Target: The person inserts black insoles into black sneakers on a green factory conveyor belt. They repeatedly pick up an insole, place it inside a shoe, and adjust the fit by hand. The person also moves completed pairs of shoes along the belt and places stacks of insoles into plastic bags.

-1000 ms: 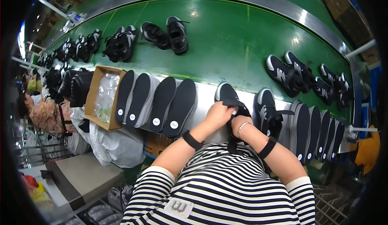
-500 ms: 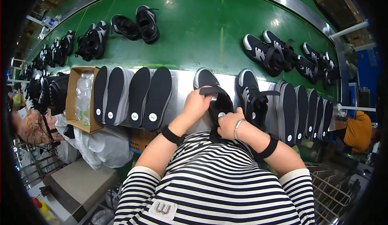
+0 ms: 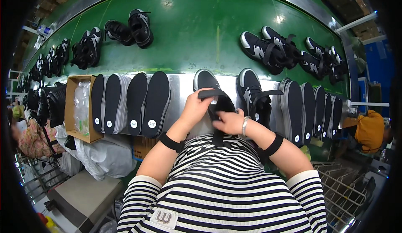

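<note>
A black sneaker with a silver toe (image 3: 205,80) stands on the metal ledge in front of me, toe pointing away. My left hand (image 3: 196,109) is closed on the black strap (image 3: 211,93) across its tongue, lifting it from the opening. Over the heel end of the same sneaker is my right hand (image 3: 230,122), slightly blurred, its fingers apart at the opening. What lies deep inside is mostly hidden by the hands. The matching sneaker (image 3: 250,88) stands just to the right, untouched, its strap sticking out sideways.
Stacks of black insoles (image 3: 159,101) flank the pair on the left, with more insole stacks (image 3: 293,111) on the right. A cardboard box (image 3: 69,107) holds clear plastic. More sneakers (image 3: 140,28) stand on the green table (image 3: 188,32). Other people (image 3: 370,130) are at both sides.
My right hand has come off its grip on the sneaker's heel and shifted left over the opening. My left hand keeps hold of the strap. The whole view has shifted slightly.
</note>
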A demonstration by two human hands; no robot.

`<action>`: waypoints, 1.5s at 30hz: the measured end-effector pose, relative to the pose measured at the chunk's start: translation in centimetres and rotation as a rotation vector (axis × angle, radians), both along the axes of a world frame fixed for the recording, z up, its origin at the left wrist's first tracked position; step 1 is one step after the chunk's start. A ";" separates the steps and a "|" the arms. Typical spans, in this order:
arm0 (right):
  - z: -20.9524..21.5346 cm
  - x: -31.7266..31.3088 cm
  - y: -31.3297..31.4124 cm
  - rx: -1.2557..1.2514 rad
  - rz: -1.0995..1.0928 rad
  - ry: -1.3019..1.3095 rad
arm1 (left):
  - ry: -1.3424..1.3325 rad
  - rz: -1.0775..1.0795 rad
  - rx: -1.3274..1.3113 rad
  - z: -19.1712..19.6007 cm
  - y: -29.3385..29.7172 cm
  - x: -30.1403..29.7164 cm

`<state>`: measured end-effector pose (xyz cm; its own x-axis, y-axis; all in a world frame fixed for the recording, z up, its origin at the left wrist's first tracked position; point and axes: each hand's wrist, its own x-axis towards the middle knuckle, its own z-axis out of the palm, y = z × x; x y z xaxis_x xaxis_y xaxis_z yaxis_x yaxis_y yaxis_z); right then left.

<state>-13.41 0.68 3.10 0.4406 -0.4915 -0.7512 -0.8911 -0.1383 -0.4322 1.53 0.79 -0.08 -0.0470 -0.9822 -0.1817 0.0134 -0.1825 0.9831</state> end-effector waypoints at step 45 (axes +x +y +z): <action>-5.2 -12.0 2.8 -0.008 -0.940 -0.612 | -0.784 0.449 -0.244 7.1 1.8 9.5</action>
<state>-25.39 3.50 -2.12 0.1860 -0.8270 -0.5306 -0.2807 0.4727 -0.8353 11.07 2.58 7.04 0.3946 -0.8938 0.2129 -0.6505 -0.1081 0.7518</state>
